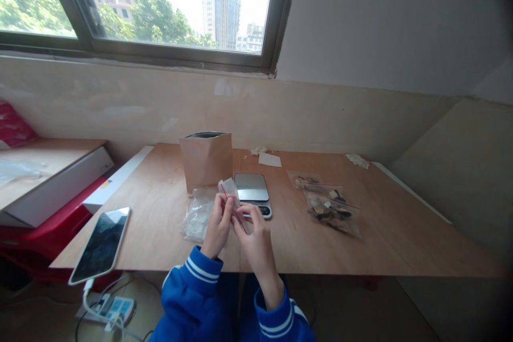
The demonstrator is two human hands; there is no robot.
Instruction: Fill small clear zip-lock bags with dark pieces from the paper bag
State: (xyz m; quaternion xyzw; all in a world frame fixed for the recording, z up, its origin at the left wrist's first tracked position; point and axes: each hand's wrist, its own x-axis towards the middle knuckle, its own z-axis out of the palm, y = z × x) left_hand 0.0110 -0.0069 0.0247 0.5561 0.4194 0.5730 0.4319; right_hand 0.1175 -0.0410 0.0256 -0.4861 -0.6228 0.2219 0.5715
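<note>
Between my two hands is a small clear zip bag [226,186] with a red seal line. My left hand [216,222] pinches it near the seal. On the other side, the fingers of my right hand [256,232] are closed on the same bag. Just beyond my hands lies a digital kitchen scale [251,188] with a bare metal plate; my right hand partly covers its display. Left of my hands rests a heap of clear plastic bags [197,216]. Behind it an open brown paper pouch [206,163] stands upright, its contents hidden.
Zip bags of dark dried pieces [331,208] lie on the right of the table [288,246]. A charging phone [102,243] sits at the left edge, its cable running down to a power strip [116,307]. A white card [270,160] lies near the wall.
</note>
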